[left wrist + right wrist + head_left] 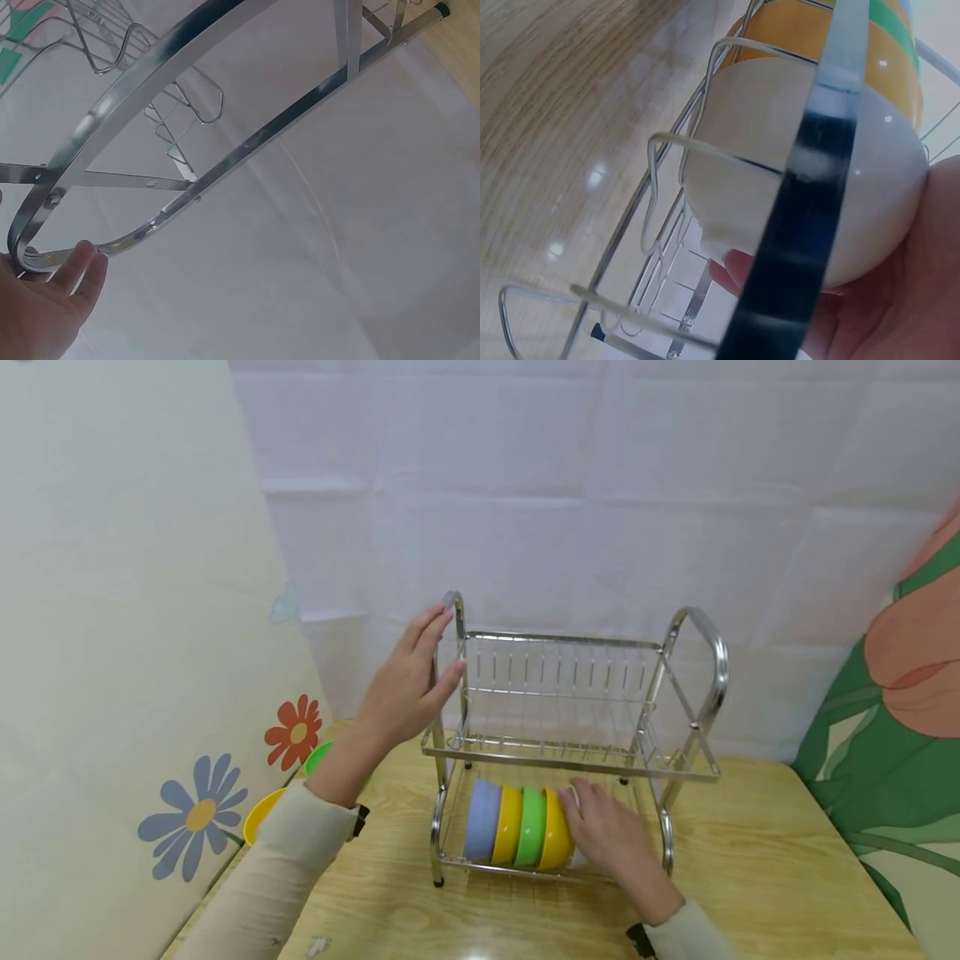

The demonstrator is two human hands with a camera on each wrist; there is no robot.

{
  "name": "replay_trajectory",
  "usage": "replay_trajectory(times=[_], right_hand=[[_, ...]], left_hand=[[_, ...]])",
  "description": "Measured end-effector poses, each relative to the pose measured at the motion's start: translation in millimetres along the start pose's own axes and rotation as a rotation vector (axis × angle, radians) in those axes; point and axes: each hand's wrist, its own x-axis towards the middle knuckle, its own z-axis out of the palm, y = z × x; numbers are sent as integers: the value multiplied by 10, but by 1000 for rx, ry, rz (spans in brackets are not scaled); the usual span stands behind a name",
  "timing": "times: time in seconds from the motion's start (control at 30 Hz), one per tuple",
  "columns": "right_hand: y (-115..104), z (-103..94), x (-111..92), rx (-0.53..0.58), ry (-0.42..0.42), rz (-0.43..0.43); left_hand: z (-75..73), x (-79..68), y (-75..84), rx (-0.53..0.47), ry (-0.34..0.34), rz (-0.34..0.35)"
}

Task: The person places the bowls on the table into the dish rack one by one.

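Observation:
A two-tier metal dish rack [570, 764] stands on the table. My left hand [408, 685] holds the curved bar at its upper left, the fingers over the bar in the left wrist view. On the lower tier, bowls stand on edge in a row: light blue [482, 822], yellow [507, 825], green [531, 827] and another yellow [557, 831]. At the row's right end, my right hand [611, 831] grips a white bowl [742, 112], mostly hidden by that hand in the head view. In the right wrist view, fingertips curl under this bowl, behind a rack bar.
On the left, a green rim [318, 757] and a yellow rim [262, 815] show partly behind my left sleeve. The wooden table [757, 852] meets a white sheet [525, 527] behind the rack. Flower-patterned panels flank both sides.

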Motion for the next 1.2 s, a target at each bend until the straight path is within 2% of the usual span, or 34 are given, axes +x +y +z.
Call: replay_trajectory(times=[0.37, 0.7, 1.2], right_hand=[[-4, 44, 7, 6, 0, 0], [-16, 48, -16, 26, -1, 22], [-5, -10, -27, 36, 33, 2]], left_hand=[[25, 88, 10, 6, -35, -30], [47, 134, 31, -2, -4, -14], [59, 121, -7, 73, -10, -8]])
